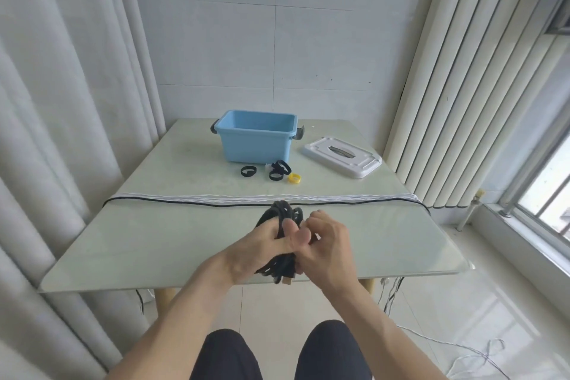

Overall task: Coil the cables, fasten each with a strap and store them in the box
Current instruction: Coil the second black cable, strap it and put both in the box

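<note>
My left hand [262,248] and right hand [324,244] hold the coiled cable [282,213] over the tabletop's [154,225] near edge. Beyond it, more cables [216,200] stretch from left edge to right edge. Behind them lie the straps [271,171], then the box [257,139] by the far edge, its lid [340,157] to the right

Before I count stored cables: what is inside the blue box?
The blue box stands open, and the inner walls that show are bare. Its near wall hides the bottom, so a coil lying flat there could not be seen.
</note>
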Demonstrator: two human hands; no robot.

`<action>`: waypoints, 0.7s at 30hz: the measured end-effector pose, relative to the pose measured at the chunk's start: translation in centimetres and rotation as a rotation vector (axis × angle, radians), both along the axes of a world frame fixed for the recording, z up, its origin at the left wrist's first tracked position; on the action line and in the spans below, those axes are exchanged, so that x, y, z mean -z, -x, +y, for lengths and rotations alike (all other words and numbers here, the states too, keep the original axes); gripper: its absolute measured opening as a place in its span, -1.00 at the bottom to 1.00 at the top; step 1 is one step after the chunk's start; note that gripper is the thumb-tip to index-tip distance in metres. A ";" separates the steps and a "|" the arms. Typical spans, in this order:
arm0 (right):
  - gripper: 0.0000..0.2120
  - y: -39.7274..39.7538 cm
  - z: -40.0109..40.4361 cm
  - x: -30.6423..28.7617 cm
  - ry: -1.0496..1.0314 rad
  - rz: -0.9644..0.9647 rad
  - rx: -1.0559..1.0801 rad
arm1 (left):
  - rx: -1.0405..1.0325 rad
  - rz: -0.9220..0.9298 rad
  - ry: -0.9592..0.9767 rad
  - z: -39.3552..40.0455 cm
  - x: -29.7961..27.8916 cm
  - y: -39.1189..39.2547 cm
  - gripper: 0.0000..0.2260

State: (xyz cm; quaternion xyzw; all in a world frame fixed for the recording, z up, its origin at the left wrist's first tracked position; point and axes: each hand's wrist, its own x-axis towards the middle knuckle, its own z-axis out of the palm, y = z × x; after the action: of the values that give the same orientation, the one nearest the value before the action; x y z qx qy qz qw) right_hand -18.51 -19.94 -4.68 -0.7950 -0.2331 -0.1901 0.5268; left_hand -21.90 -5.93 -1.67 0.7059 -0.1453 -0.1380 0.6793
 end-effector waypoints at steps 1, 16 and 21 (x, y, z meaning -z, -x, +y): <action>-0.42 -0.6 0.1 0.0 0.014 0.010 -0.014 | 0.022 -0.039 -0.049 0.3 0.0 -0.3 -0.63; -0.49 -5.3 1.3 -3.9 0.271 0.092 -0.331 | 0.106 -0.072 -0.432 3.0 -2.7 -3.1 -0.72; -0.32 -6.5 2.1 -4.8 0.369 0.108 -0.175 | -0.021 -0.043 -0.403 3.2 -3.3 -4.8 -0.77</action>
State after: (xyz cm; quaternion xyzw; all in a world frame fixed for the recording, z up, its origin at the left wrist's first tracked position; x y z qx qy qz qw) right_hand -12.05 -17.80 0.17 -0.8637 -0.3036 -0.0548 0.3985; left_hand -17.08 -2.71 1.60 0.8318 -0.1217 -0.1421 0.5226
